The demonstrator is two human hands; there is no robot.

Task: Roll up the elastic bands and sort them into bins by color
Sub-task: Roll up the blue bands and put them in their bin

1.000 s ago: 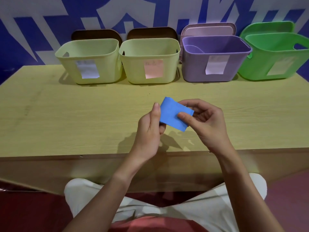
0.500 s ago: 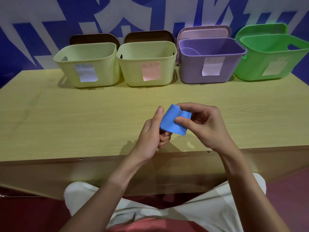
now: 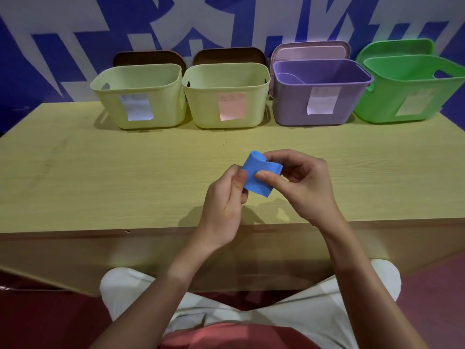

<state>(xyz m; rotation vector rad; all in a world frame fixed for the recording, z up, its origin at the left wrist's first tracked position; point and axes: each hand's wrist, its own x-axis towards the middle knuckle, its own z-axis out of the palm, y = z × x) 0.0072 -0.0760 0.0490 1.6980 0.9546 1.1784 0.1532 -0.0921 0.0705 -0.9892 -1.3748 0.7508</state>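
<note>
Head view shows us one blue elastic band [image 3: 259, 173], held in the air just above the worktop [image 3: 100, 172], between our two hands. It is partly rolled: a tight coil sits at its far end and a flat tail hangs toward us. Our left hand [image 3: 224, 210] pinches the left edge of the tail with its thumb and curled fingers [image 3: 240, 178]. Our right hand [image 3: 302, 187] grips the band too, thumb pressed on the flat face and the other fingers curled behind the coil.

We judge the band light, soft and floppy, with some stretch and spring, so the coil will likely loosen if we let go. The best hold, we think, is across the coil itself, thumb on one side and fingers on the other, while the left hand keeps the tail taut.

Counting: one band in view, four bins along the far edge of the worktop. These are two pale yellow bins [image 3: 138, 96] [image 3: 226, 96], one purple bin [image 3: 319, 94] and one green bin [image 3: 412, 91], each with a paper label on its front. Four lids lean behind them. The labels are too blurred to read.
</note>
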